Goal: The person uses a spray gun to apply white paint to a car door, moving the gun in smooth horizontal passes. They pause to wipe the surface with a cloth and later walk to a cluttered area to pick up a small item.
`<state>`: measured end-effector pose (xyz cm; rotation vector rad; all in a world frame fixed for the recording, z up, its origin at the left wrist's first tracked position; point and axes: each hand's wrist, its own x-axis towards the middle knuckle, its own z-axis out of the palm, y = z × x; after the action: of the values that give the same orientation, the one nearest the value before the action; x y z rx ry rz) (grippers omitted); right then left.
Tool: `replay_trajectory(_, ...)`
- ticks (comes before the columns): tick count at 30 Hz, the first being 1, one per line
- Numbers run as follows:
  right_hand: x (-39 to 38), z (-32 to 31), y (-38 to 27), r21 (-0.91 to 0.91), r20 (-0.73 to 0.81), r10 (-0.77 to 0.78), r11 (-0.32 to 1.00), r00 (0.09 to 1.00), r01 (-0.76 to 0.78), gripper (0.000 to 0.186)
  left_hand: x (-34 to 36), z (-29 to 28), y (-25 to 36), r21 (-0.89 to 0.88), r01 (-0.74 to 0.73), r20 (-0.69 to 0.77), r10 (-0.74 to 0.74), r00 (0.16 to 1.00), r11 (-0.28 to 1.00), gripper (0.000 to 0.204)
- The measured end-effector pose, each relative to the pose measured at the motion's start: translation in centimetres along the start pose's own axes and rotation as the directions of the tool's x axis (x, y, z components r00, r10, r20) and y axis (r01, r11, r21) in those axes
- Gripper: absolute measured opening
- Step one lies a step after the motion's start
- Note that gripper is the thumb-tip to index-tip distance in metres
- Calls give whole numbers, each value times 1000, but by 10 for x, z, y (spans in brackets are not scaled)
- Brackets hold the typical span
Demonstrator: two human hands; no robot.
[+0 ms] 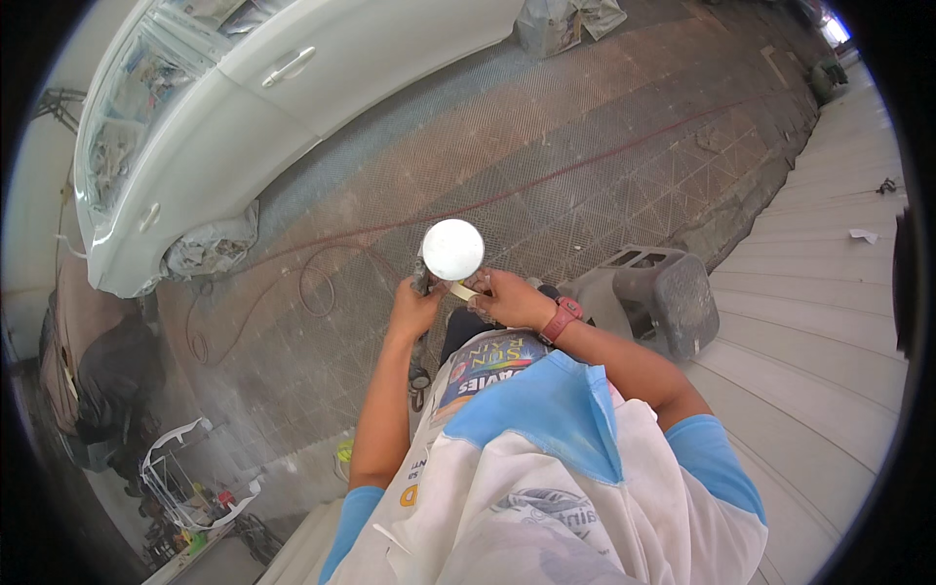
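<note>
Fingers closed, left hand gripped white-topped tool, right hand pinched pale strip, forearms angled together, floor spread to white car's sill.

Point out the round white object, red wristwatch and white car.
Round white object (453, 250): head view, its face.
Red wristwatch (558, 324): head view, its band.
White car (292, 112): head view, door panel.

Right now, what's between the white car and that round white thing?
In the head view, patterned floor lies between the car and round white thing, with a red hose across it.
</note>
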<state>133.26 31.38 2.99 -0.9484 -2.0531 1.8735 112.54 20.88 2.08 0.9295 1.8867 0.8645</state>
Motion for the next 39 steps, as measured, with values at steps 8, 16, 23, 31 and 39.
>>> replay_trajectory(8, 5, -8, 1, -158, 82, 42, 987, 996, -29, 26, 4, -2, 4, 124, 190, 75, -200, 977, 974, 25)
replay_trajectory(16, 11, -6, -3, -85, 45, -18, 996, 999, 22, 36, 7, 8, -21, -158, 110, -3, -112, 994, 981, 14)
replay_trajectory(23, 12, -24, -8, -11, 209, 288, 956, 934, -293, 25, 1, 10, 12, -217, 147, -53, -162, 985, 965, 16)
replay_trajectory(31, -56, -71, 75, -353, -311, -261, 924, 914, 144, 24, 14, 13, 30, -134, 227, -107, -242, 964, 965, 15)
replay_trajectory(39, -243, -251, 313, -164, -850, 386, 453, 358, -876, 46, -14, 7, 30, -217, 390, -212, -433, 876, 895, 21)
